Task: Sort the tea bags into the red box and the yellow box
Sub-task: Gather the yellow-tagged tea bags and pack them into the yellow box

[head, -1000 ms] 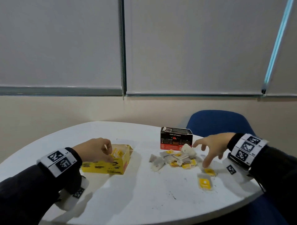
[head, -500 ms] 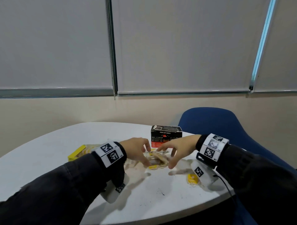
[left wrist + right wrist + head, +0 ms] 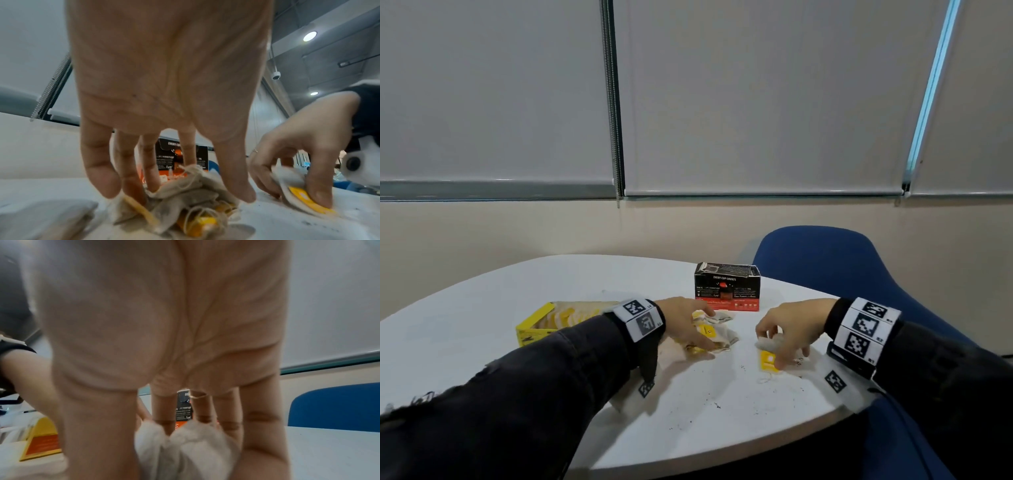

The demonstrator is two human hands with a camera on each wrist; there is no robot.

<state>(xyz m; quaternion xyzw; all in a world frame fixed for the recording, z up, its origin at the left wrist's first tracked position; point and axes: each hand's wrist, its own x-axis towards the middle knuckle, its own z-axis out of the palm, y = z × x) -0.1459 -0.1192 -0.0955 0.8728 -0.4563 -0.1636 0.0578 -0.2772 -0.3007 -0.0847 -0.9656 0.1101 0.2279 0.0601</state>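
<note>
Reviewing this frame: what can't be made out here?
- Inside of the red box: head view shows only its front, so its contents are hidden.
- Yellow box: the left sleeve covers part of it.
- Pile of tea bags: the left hand covers it, no count possible.
- Right wrist view: blurred; the right hand fills it, hiding most of its tea bag.

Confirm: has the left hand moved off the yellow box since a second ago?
Yes. The left hand has moved right, from the yellow box to the tea bag pile before the red box.
</note>
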